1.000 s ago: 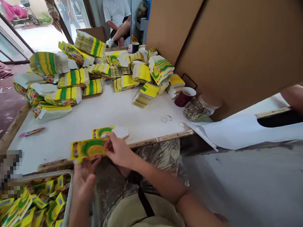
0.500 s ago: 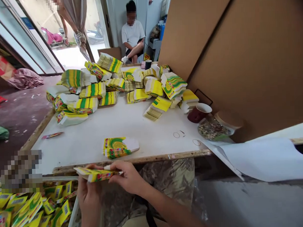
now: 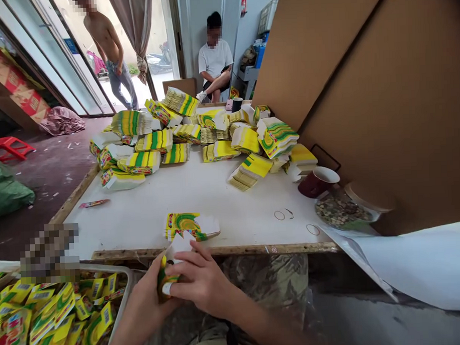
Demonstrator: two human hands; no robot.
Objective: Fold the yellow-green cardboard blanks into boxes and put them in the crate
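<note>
A small yellow and green carton (image 3: 163, 273) with raised white flaps is between my hands, just in front of the table edge. My left hand (image 3: 146, 303) wraps round its left side and base. My right hand (image 3: 203, 281) grips it from the right, fingers bent over its face and flaps; a white covering shows on one of its digits. Beyond the hands, a stack of flat cartons (image 3: 184, 223) lies on the white table (image 3: 200, 191). Part of the held carton is hidden by my fingers.
Bundles of flat cartons (image 3: 150, 161) are heaped across the table's far side. At lower left stands a bin (image 3: 126, 287) of filled-looking yellow packs. A dark red mug (image 3: 309, 189) and glass jar (image 3: 340, 209) stand at right by cardboard sheets (image 3: 394, 111). Two people are beyond.
The carton has gone from lying flattish to upright and opened out, its white flaps showing. My right hand has shifted over its face. The view has swung, and the standing person shows more fully.
</note>
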